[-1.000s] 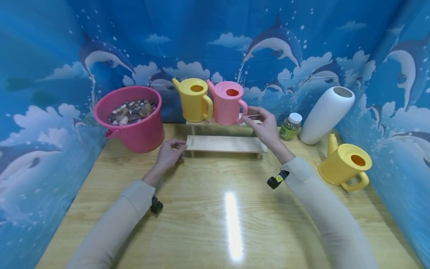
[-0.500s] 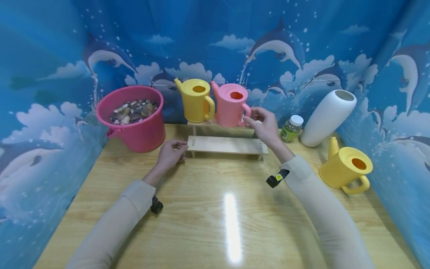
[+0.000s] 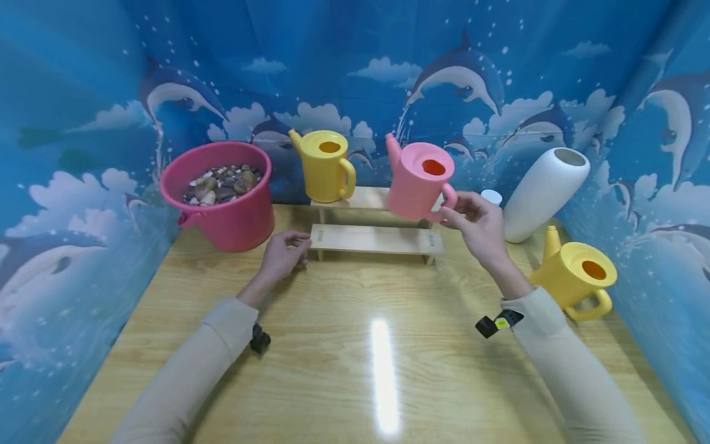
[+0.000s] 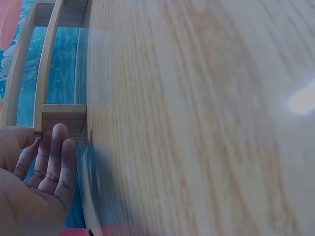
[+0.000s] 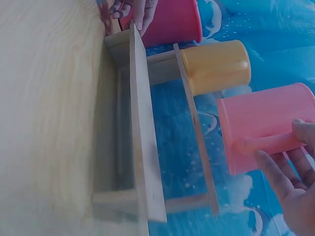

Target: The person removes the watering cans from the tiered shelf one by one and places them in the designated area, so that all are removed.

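My right hand grips the handle of a pink watering can. In the right wrist view, the pink can's base shows a gap from the upper board of a two-step wooden stand. The can's spout points up and left. On the left end of that upper board stands a yellow watering can, its handle to the right. At the stand's lower left corner, my left hand pinches the end of the lower board, thumb above and fingers below in the left wrist view.
A pink bucket of pebbles stands left of the stand. Rightward are a white-capped jar, mostly behind my right hand, a tall white vase and another yellow watering can. A dolphin-printed curtain surrounds the wooden table.
My right hand has carried the pink watering can to the right, away from the yellow one and off the upper board. My left hand stays at the stand's corner.
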Tool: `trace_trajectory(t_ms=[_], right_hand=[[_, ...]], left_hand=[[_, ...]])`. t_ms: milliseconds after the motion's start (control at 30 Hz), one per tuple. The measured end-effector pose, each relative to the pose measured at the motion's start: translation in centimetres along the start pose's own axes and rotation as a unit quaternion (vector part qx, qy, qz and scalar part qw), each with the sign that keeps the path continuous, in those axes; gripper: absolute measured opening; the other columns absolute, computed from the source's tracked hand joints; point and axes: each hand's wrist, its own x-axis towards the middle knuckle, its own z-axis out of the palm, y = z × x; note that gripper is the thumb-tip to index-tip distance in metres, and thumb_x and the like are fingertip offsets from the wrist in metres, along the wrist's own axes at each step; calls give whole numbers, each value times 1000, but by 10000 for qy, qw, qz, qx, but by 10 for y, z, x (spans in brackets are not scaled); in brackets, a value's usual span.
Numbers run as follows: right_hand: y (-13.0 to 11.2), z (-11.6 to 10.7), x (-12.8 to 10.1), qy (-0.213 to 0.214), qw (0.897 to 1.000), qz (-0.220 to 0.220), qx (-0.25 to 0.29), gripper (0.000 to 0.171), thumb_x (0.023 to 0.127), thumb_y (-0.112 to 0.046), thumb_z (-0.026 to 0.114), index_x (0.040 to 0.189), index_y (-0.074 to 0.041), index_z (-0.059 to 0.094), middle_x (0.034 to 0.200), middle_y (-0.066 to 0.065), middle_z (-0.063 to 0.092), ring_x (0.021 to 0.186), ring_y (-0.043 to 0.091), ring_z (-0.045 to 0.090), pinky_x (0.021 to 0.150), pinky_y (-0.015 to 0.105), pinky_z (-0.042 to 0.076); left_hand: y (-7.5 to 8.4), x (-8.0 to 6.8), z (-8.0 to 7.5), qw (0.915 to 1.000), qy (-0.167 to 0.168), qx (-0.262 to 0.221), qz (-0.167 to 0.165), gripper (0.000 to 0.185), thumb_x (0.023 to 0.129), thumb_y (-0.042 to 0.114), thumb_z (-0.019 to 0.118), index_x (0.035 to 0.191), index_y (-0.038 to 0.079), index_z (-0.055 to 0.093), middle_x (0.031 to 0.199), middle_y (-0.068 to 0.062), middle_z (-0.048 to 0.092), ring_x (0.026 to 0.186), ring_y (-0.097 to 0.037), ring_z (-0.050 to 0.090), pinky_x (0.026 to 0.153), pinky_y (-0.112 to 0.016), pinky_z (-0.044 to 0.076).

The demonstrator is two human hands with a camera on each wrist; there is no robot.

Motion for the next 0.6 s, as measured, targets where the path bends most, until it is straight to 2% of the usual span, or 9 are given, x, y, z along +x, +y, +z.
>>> trace_trajectory(t_ms=[167, 367, 500, 600], right_hand=[[3, -27, -30, 216, 9995, 134, 175, 20, 97, -4, 75, 117, -9, 74, 99, -7, 73, 89, 6, 71, 75, 21, 67], [12, -60, -68, 588, 9969, 344, 391, 24, 95, 4, 74, 118, -2, 74, 101, -5, 76, 89, 6, 73, 74, 20, 66], [17, -80, -88, 818, 9950, 500, 284, 25, 93, 6, 74, 117, 1, 73, 100, -5, 77, 88, 6, 73, 72, 19, 66], [22, -93, -101, 1047, 9913, 795, 113, 27, 92, 5, 76, 117, -2, 73, 99, -8, 77, 87, 4, 73, 70, 18, 65]], left_hand=[[0, 2, 1, 10000, -32, -17, -70, 31, 105, 16, 66, 131, 0, 70, 111, -20, 69, 63, -10, 68, 62, -26, 66], [-1, 3, 1, 10000, -24, -23, -58, 31, 104, 16, 66, 131, 0, 70, 111, -19, 69, 63, -10, 68, 62, -26, 66], [-2, 3, 0, 9998, -50, -190, 60, 32, 104, 15, 67, 131, -2, 69, 110, -20, 69, 61, -10, 68, 62, -25, 66], [-3, 2, 0, 9995, -59, -301, 103, 32, 103, 14, 68, 131, -3, 69, 109, -19, 69, 61, -10, 68, 61, -25, 67]])
